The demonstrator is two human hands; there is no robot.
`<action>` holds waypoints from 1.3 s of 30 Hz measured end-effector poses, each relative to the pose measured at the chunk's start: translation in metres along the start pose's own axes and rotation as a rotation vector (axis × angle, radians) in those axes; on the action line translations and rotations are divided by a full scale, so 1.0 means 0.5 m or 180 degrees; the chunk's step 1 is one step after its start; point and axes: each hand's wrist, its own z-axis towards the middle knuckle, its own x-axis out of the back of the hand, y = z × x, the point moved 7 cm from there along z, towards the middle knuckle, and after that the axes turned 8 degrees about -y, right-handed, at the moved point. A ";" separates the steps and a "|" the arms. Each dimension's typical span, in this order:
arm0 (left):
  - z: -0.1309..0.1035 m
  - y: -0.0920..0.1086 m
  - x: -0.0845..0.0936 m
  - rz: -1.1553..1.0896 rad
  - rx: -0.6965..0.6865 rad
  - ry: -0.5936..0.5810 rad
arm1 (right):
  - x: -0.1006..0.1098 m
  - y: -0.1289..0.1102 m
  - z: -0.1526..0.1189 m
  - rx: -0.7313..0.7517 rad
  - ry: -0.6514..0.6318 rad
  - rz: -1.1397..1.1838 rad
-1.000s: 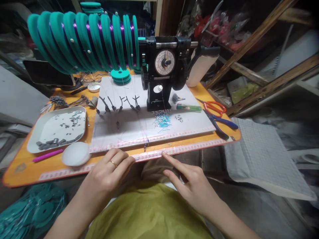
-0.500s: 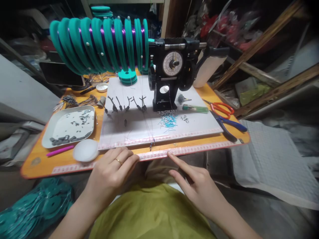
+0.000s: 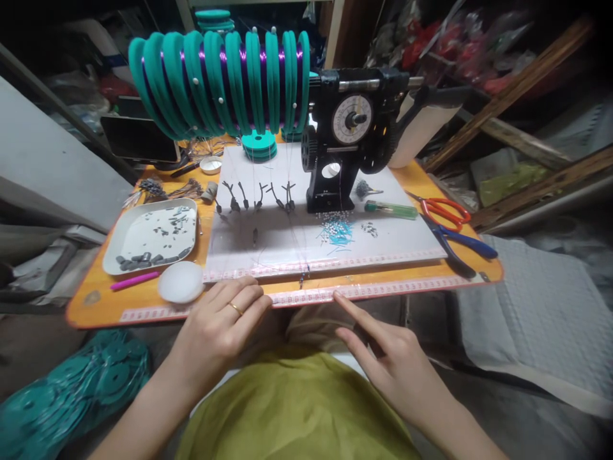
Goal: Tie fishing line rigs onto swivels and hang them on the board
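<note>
At the table's front edge, my left hand [image 3: 225,319] rests with its fingers bent and pressed together. Its fingertips meet the printed measuring tape [image 3: 402,287] stuck along that edge; whatever they pinch is hidden. My right hand [image 3: 387,351] touches the same tape with an outstretched index fingertip, its thumb held apart and the other fingers curled under. Between the hands, thin line hangs down to a small dark cluster [image 3: 303,276] near the tape. Behind lies a white board [image 3: 268,249] bearing a pile of small light-blue pieces [image 3: 338,232] and tiny silvery bits.
Above the board stands a black winding machine [image 3: 330,185] with a dial and a row of green spools [image 3: 225,83]. A white tray [image 3: 112,246], white dish [image 3: 181,282] and pink pen [image 3: 135,281] lie left. Red-handled scissors [image 3: 445,211] and blue-handled pliers [image 3: 472,244] lie right.
The whole view has shifted, so the table and both hands appear farther right. Both hands keep nearly the same places along the tape.
</note>
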 end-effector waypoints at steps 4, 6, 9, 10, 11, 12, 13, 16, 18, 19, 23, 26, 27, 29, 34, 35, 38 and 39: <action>0.002 -0.001 -0.001 -0.0023 -0.0023 0.0001 | -0.002 0.001 -0.002 0.0006 0.0025 -0.0009; 0.002 -0.001 0.000 -0.0035 -0.0022 0.0007 | -0.002 0.001 -0.002 -0.0001 0.0025 -0.0027; 0.002 -0.001 0.002 -0.0062 0.0008 -0.0003 | -0.002 -0.001 -0.002 0.0008 0.0043 -0.0078; 0.001 -0.002 0.002 -0.0071 0.0024 -0.0013 | -0.001 -0.001 -0.002 0.0013 0.0053 -0.0101; 0.001 -0.002 0.001 -0.0080 0.0038 -0.0019 | -0.001 -0.002 -0.002 0.0019 0.0061 -0.0123; 0.000 -0.002 0.001 -0.0091 0.0053 -0.0023 | -0.001 -0.003 -0.001 0.0017 0.0065 -0.0140; 0.000 -0.002 0.001 -0.0106 0.0061 -0.0021 | 0.000 -0.003 -0.001 0.0019 0.0074 -0.0151; 0.000 -0.002 0.000 -0.0182 0.0062 -0.0013 | -0.001 -0.003 -0.001 0.0015 0.0065 -0.0159; 0.000 -0.002 -0.002 -0.0245 0.0049 -0.0030 | -0.001 -0.002 -0.001 0.0005 0.0048 -0.0172; 0.000 -0.001 -0.003 -0.0274 0.0041 -0.0041 | -0.002 -0.002 -0.002 0.0000 0.0039 -0.0177; 0.001 -0.001 -0.005 -0.0327 0.0032 -0.0060 | -0.003 -0.001 -0.003 0.0011 0.0037 -0.0150; 0.002 0.000 -0.005 -0.0347 0.0012 -0.0056 | -0.003 -0.002 -0.003 0.0024 0.0039 -0.0123; 0.002 0.000 -0.005 -0.0358 0.0009 -0.0062 | -0.003 -0.002 -0.004 0.0028 0.0040 -0.0111; 0.002 -0.001 -0.005 -0.0373 0.0012 -0.0065 | -0.003 -0.001 -0.004 0.0027 0.0040 -0.0083; 0.003 -0.002 -0.003 -0.0474 0.0104 -0.0023 | -0.006 0.002 -0.007 0.0053 0.0055 -0.0066; 0.002 -0.003 -0.002 -0.0556 0.0157 0.0026 | -0.003 -0.002 -0.008 0.0107 0.0155 -0.0069; -0.004 -0.007 0.006 -0.0918 0.0446 0.0370 | 0.020 -0.037 -0.017 0.0411 0.0878 -0.0016; -0.008 -0.009 0.009 -0.1039 0.0563 0.0518 | 0.028 -0.056 -0.019 0.0595 0.1130 -0.0020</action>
